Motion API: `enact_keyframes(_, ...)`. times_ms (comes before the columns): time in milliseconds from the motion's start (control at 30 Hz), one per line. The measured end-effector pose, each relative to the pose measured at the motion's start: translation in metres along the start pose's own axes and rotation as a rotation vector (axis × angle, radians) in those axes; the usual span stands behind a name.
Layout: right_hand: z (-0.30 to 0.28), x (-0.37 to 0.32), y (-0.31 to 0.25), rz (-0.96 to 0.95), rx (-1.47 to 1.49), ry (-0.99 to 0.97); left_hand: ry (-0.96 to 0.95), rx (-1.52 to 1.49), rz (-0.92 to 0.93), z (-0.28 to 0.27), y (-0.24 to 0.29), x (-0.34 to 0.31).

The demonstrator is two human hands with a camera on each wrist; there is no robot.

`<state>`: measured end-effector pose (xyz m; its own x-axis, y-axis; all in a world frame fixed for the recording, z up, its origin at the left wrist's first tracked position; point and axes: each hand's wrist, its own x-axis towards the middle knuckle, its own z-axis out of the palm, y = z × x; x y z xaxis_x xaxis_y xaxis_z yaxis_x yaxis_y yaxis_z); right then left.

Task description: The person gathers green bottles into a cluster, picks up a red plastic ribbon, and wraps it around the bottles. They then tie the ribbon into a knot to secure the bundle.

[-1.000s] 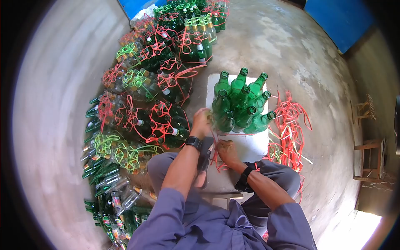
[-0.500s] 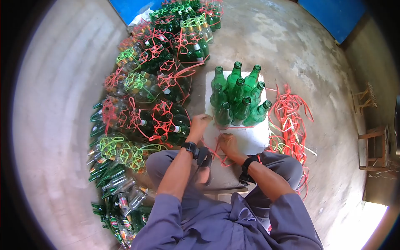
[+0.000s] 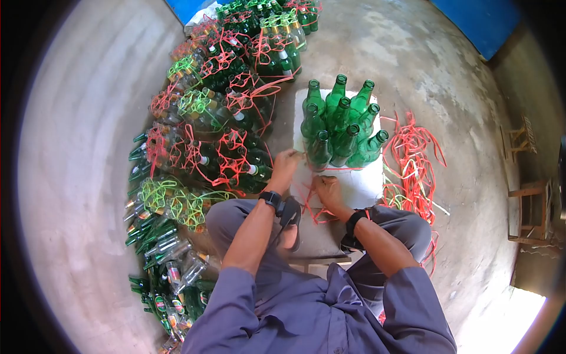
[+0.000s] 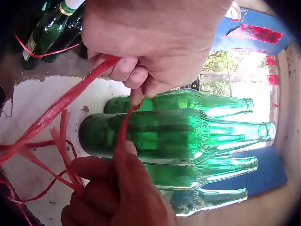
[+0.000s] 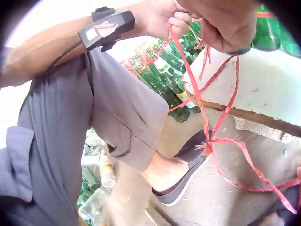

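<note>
**Red strip [image 4: 61, 109] gripped at the near-left part of the white slab [image 3: 365, 192]**

The left hand [image 4: 155, 42], at the slab's left edge, has its fingers curled closed around the strip. The right hand [image 4: 127, 193], over the slab's near-left part, pinches the strip between thumb and forefinger, the other fingers bent in. A short length runs between the two.

Just beyond the hands, nine green bottles [image 3: 344, 121] stand upright on the slab, packed close, with a line of red strip low across their near side. The step in hand looks like tightening or tying that strip around the group; whether it passes fully round the far side cannot be told. The next move seems to call for even tension, so that the strip grips without tipping a bottle.

Farther out, right of the slab, lies a tangled heap of red and green strips [image 3: 413, 165]. Left of it stand strapped bottle bundles [image 3: 233, 156], with loose bottles [image 3: 171, 251] nearer the person. A wooden stool [image 3: 526, 209] is well to the slab's right.

The left wrist view alone makes the pinch plain and shows raised lettering on the glass. The right wrist view reveals a frayed knot [image 5: 208, 146] hanging below the slab's edge, near a shoe [image 5: 188, 174]; the head view leaves the knot unclear.
</note>
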<state>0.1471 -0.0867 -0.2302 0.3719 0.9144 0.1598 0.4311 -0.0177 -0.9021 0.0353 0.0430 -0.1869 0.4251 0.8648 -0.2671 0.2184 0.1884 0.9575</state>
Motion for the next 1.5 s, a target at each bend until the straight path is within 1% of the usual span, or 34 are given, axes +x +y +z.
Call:
enact_keyframes(33, 0.002, 0.001, 0.005, 0.052, 0.073, 0.033, -0.006, -0.003, 0.011, 0.002, 0.008, -0.005)
enact_keyframes(67, 0.001, 0.000, 0.011, 0.052, 0.074, 0.025, -0.011, -0.006, 0.022, 0.002, 0.015, -0.009)
enact_keyframes(133, -0.004, 0.002, 0.013, 0.187, 0.081, -0.058, -0.010, -0.009, 0.003, 0.000, 0.008, -0.010)
enact_keyframes(200, -0.006, 0.002, 0.011, 0.186, 0.068, -0.082, -0.013, -0.011, -0.016, -0.003, -0.004, -0.010)
enact_keyframes(267, -0.009, 0.004, 0.002, 0.186, 0.053, -0.099, 0.039, 0.033, 0.077, -0.004, -0.022, -0.006)
enact_keyframes(300, -0.011, 0.004, -0.006, 0.296, 0.090, -0.101, 0.041, 0.031, 0.074, -0.006, -0.024, -0.007)
enact_keyframes(333, -0.012, 0.004, -0.011, 0.407, 0.127, -0.102, 0.025, 0.105, 0.059, -0.009, -0.026, -0.008)
enact_keyframes(400, -0.008, 0.004, -0.002, 0.433, 0.124, -0.115, 0.008, 0.179, 0.043, -0.014, -0.021, -0.012)
enact_keyframes(433, -0.008, 0.004, 0.000, 0.459, 0.123, -0.124, -0.015, 0.319, -0.004, -0.014, -0.011, -0.017)
enact_keyframes(467, -0.007, 0.004, 0.002, 0.461, 0.122, -0.125, -0.040, 0.460, -0.050, -0.015, -0.003, -0.020)
enact_keyframes(500, -0.009, 0.005, 0.000, 0.463, 0.117, -0.128, -0.041, 0.459, -0.052, -0.016, -0.011, -0.016)
enact_keyframes(567, -0.010, 0.005, -0.003, 0.466, 0.112, -0.131, -0.086, 0.380, 0.051, -0.017, -0.034, -0.006)
enact_keyframes(667, -0.009, 0.003, -0.007, 0.449, 0.141, -0.113, -0.108, 0.447, 0.074, -0.010, -0.020, -0.012)
enact_keyframes(700, -0.009, 0.003, -0.008, 0.419, 0.124, -0.102, -0.110, 0.444, 0.073, -0.007, -0.024, -0.010)
enact_keyframes(767, -0.008, 0.003, -0.009, 0.391, 0.106, -0.091, -0.003, 0.296, 0.254, 0.000, -0.032, -0.007)
enact_keyframes(800, -0.008, 0.003, -0.008, 0.288, 0.065, -0.090, -0.004, 0.295, 0.253, 0.002, -0.029, -0.008)
enact_keyframes(833, -0.008, 0.004, -0.008, 0.186, 0.025, -0.089, -0.064, 0.176, 0.162, 0.003, -0.025, -0.009)
enact_keyframes(867, -0.008, 0.003, -0.007, 0.187, 0.025, -0.089, -0.123, 0.056, 0.070, 0.003, -0.021, -0.009)
enact_keyframes(900, -0.010, 0.004, -0.013, 0.247, 0.056, -0.100, -0.123, 0.056, 0.070, 0.003, -0.017, -0.009)
enact_keyframes(933, -0.011, 0.005, -0.017, 0.308, 0.088, -0.110, -0.140, 0.181, 0.046, 0.003, -0.014, -0.008)
enact_keyframes(967, -0.010, 0.005, -0.018, 0.310, 0.088, -0.110, -0.157, 0.306, 0.022, 0.003, -0.011, -0.009)
enact_keyframes(1000, -0.009, 0.004, -0.018, 0.328, 0.099, -0.096, -0.159, 0.306, 0.021, 0.004, -0.016, -0.007)
enact_keyframes(1067, -0.008, 0.003, -0.015, 0.349, 0.110, -0.080, -0.113, 0.174, 0.092, 0.007, -0.027, -0.004)
enact_keyframes(1100, -0.006, 0.003, -0.009, 0.271, 0.098, -0.081, -0.116, 0.174, 0.090, 0.008, -0.022, -0.006)
enact_keyframes(1133, -0.005, 0.003, -0.003, 0.193, 0.086, -0.082, -0.089, 0.069, -0.032, 0.007, -0.017, -0.008)
enact_keyframes(1167, -0.003, 0.003, 0.003, 0.195, 0.087, -0.081, -0.061, -0.035, -0.154, 0.007, -0.011, -0.009)
enact_keyframes(1200, -0.004, 0.004, 0.008, 0.083, -0.154, -0.161, -0.062, -0.035, -0.155, 0.006, -0.011, -0.007)
enact_keyframes(1233, -0.006, 0.004, 0.013, -0.031, -0.393, -0.240, -0.057, -0.151, -0.204, 0.006, -0.012, -0.005)
enact_keyframes(1267, -0.010, 0.005, 0.019, -0.028, -0.394, -0.242, -0.052, -0.268, -0.254, 0.006, -0.013, -0.004)
enact_keyframes(1333, -0.020, 0.008, 0.027, 0.103, -0.237, -0.362, -0.034, -0.300, -0.276, 0.009, -0.022, -0.001)
enact_keyframes(1367, -0.019, 0.009, 0.035, 0.094, -0.241, -0.361, -0.014, -0.332, -0.289, 0.011, -0.023, 0.004)
enact_keyframes(1400, -0.011, 0.007, 0.053, 0.164, -0.114, -0.306, -0.010, -0.335, -0.278, 0.012, -0.022, 0.007)
enact_keyframes(1433, -0.007, 0.008, 0.055, 0.235, 0.015, -0.254, 0.002, -0.355, -0.295, 0.013, -0.021, 0.007)
enact_keyframes(1500, 0.000, 0.007, 0.060, 0.238, 0.037, -0.223, 0.016, -0.375, -0.316, 0.011, -0.020, 0.004)
